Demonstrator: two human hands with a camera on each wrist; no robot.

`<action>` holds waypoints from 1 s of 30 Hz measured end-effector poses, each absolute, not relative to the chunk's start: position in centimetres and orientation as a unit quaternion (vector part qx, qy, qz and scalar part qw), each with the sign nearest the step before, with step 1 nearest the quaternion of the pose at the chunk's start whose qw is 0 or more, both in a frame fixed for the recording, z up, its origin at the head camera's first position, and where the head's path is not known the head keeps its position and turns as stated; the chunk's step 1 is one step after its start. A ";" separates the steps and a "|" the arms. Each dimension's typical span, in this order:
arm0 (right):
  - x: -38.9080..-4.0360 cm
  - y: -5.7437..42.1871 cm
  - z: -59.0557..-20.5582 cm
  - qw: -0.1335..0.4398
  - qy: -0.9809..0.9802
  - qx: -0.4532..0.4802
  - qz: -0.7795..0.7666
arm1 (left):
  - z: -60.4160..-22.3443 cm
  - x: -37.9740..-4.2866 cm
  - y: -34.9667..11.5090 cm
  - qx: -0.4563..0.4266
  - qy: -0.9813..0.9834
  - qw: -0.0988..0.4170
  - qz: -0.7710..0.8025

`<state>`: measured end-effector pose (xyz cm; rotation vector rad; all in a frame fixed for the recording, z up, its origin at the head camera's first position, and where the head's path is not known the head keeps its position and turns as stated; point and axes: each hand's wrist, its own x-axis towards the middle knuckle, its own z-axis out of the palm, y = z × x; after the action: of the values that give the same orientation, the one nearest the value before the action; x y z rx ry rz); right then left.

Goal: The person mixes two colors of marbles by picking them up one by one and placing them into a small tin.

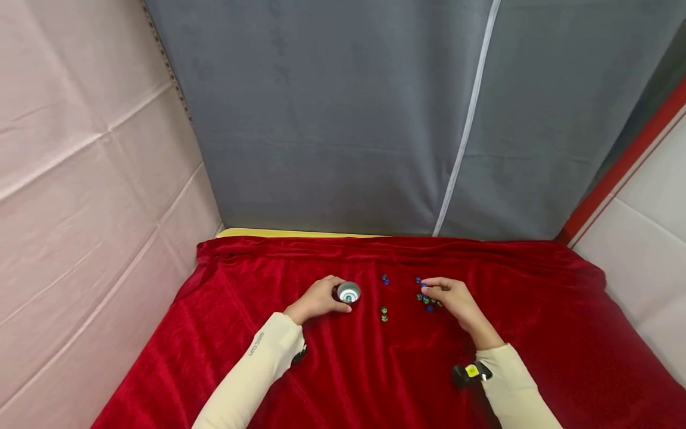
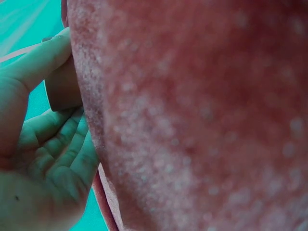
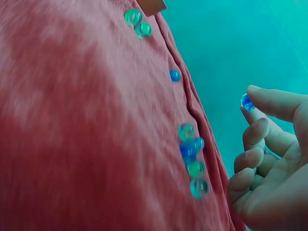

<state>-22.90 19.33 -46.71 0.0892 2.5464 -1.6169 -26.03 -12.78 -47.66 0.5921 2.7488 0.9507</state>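
Note:
My left hand (image 1: 321, 297) grips a small round cup (image 1: 349, 288), its dark outside and pale inside showing from above. Something small and greenish lies at the cup's bottom, too small to make out. In the left wrist view the thumb (image 2: 45, 57) lies along the cup's side (image 2: 65, 89). My right hand (image 1: 452, 296) pinches a blue marble (image 3: 247, 102) between thumb and forefinger, above the cloth. Beside and below that hand sits a loose cluster of green and blue marbles (image 1: 426, 300). A single blue marble (image 1: 418, 279) lies just beyond the cluster.
Between the hands, two blue marbles (image 1: 386, 282) lie farther back and two green marbles (image 1: 384, 318) nearer. Wrinkled red velvet cloth (image 1: 343, 369) covers the table. A grey curtain (image 1: 332, 119) hangs behind, with a pale wall covering (image 1: 96, 208) at left.

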 end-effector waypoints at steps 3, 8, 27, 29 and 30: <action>-23.1 18.4 -46.5 0.062 0.839 0.016 -0.541 | -47.7 -26.0 -12.7 0.199 0.924 0.086 0.315; -23.6 16.8 -46.3 0.058 0.837 0.000 -0.544 | -47.5 -26.0 -12.7 0.198 0.922 0.087 0.321; -25.1 9.6 -46.6 0.068 0.818 -0.057 -0.568 | -47.3 -25.8 -12.9 0.198 0.920 0.086 0.326; -24.8 8.7 -46.2 0.073 0.818 -0.062 -0.568 | -47.3 -25.8 -12.9 0.199 0.919 0.087 0.328; -24.8 8.4 -46.1 0.073 0.819 -0.064 -0.566 | -47.3 -25.9 -12.9 0.199 0.919 0.088 0.329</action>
<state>-24.83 8.40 -46.14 -0.1920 2.4591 -1.7004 -25.85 -12.91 -47.27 0.5936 2.7349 0.9801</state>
